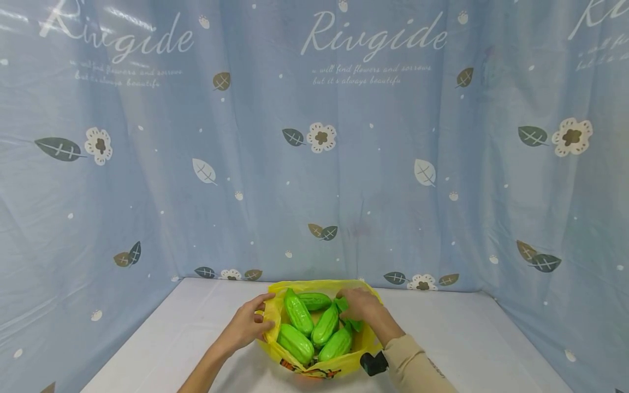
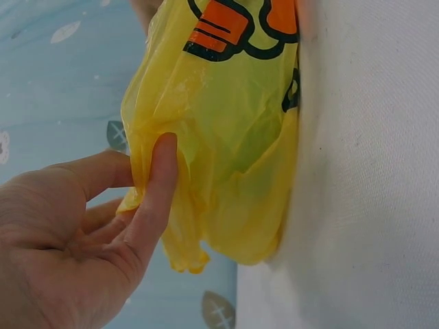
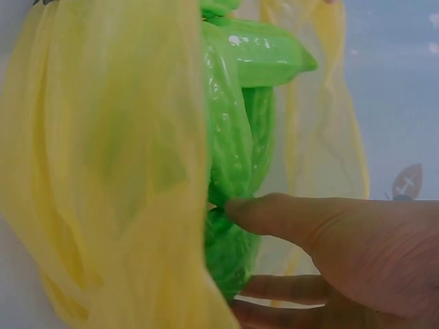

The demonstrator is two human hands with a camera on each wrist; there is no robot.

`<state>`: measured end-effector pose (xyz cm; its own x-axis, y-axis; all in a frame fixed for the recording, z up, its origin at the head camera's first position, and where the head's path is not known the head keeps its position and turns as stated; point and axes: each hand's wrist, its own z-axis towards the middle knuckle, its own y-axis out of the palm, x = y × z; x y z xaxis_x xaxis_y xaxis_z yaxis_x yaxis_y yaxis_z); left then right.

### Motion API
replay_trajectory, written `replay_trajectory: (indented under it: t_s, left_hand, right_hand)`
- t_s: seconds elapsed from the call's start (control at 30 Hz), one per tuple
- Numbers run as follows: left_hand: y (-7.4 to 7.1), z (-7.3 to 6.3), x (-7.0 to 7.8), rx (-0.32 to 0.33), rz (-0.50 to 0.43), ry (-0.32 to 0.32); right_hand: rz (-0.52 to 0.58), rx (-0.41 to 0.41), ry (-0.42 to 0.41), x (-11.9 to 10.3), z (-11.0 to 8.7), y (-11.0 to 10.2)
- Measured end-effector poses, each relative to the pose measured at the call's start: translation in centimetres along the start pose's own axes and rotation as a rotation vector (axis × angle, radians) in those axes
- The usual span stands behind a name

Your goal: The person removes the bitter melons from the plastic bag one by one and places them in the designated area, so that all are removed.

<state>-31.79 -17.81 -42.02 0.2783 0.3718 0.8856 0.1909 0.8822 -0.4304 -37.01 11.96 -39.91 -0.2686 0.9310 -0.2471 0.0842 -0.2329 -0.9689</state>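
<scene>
A yellow plastic bag stands with its mouth spread, holding several glossy, bright green, ridged vegetables that look like bitter melons. My left hand is at the bag's left side, pinching a fold of its rim between thumb and fingers. On the other side, my right hand reaches inside the mouth. Its thumb rests on a green vegetable at the bag's right, and the fingers pass behind that piece, partly hidden. Orange and black print shows low on the bag's front.
The bag sits on a white tabletop. Blue curtains with leaves, flowers and lettering rise behind the table and on both sides. A small black device is at the right wrist, close to the bag's front right edge.
</scene>
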Motion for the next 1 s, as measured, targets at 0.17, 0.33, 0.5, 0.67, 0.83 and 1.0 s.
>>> replay_trajectory:
  t_s: [0.17,0.33,0.5,0.67,0.83,1.0]
  left_hand:
    - [0.01,0.04,-0.13,0.004,-0.003,-0.012]
    - [0.07,0.01,-0.19,0.003,-0.005,-0.02]
    - [0.15,0.03,-0.22,0.006,-0.006,-0.024]
    - [0.12,0.03,-0.29,0.005,-0.011,-0.02]
    - [0.05,-0.04,-0.3,-0.001,-0.011,-0.018]
    - [0.01,-0.04,-0.28,-0.007,-0.002,-0.011]
  right_hand:
    - [-0.017,0.026,-0.005,0.11,-0.02,0.36]
    - [-0.005,0.02,-0.005,0.27,0.08,0.57]
    - [0.005,0.02,0.0,0.28,0.1,0.62]
    - [-0.002,0.041,-0.013,0.23,0.02,0.69]
    - [0.006,0.047,-0.027,0.27,0.03,0.86]
    - [-0.008,0.047,-0.023,0.28,0.04,0.95]
